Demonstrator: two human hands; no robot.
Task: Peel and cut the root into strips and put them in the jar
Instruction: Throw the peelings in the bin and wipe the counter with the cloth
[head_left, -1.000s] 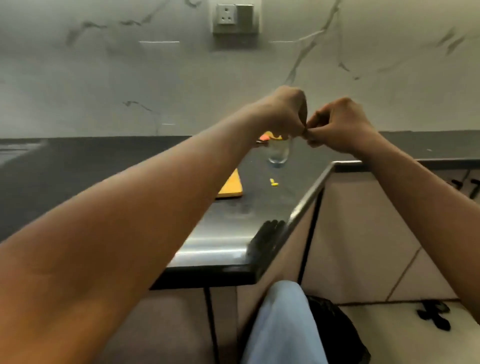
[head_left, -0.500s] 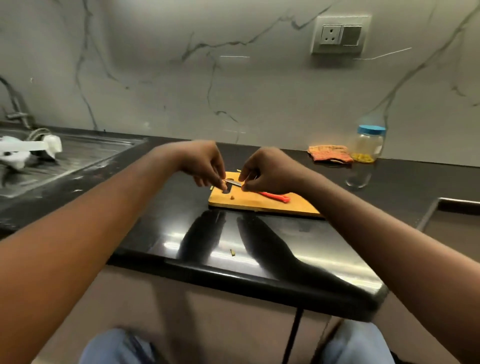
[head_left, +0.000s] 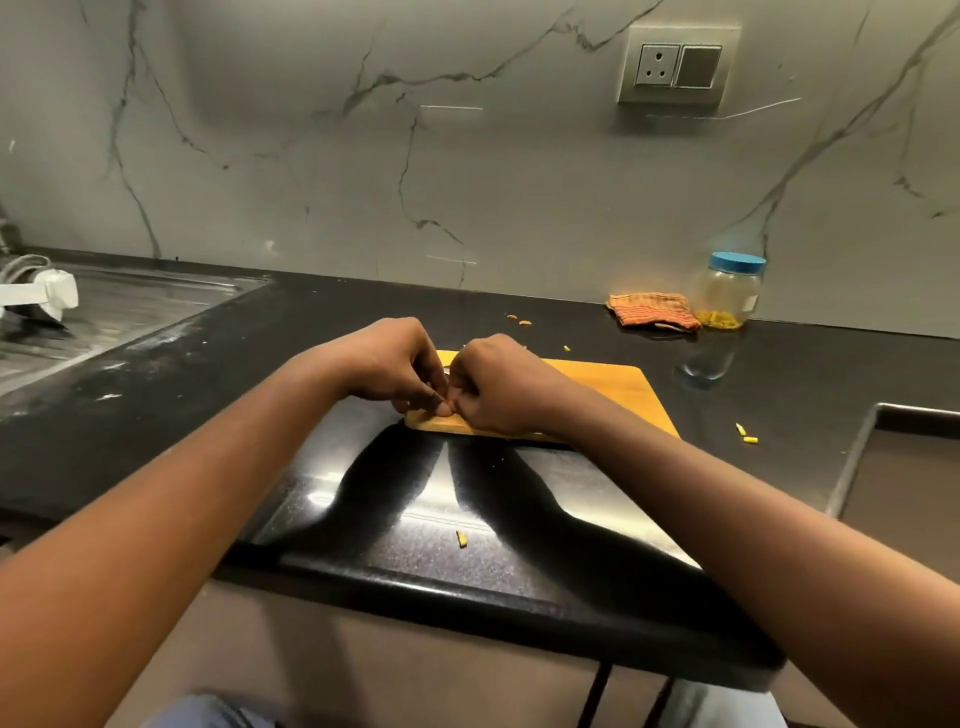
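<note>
While the left hand (head_left: 384, 364) and right hand (head_left: 498, 387) curled knuckle to knuckle (their grip unreadable, any root hidden between them), the blue-lidded jar (head_left: 730, 291) stood well beyond the right hand, to its right.

Black countertop (head_left: 208, 364), yellow cutting board (head_left: 613, 395), orange cloth (head_left: 652, 312), blue-lidded jar (head_left: 730, 293), scattered yellow root bits (head_left: 748, 439)

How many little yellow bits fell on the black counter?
6 bits: one near the front edge, two right of the cutting board, three behind it. The left hand and right hand may hide more.
</note>
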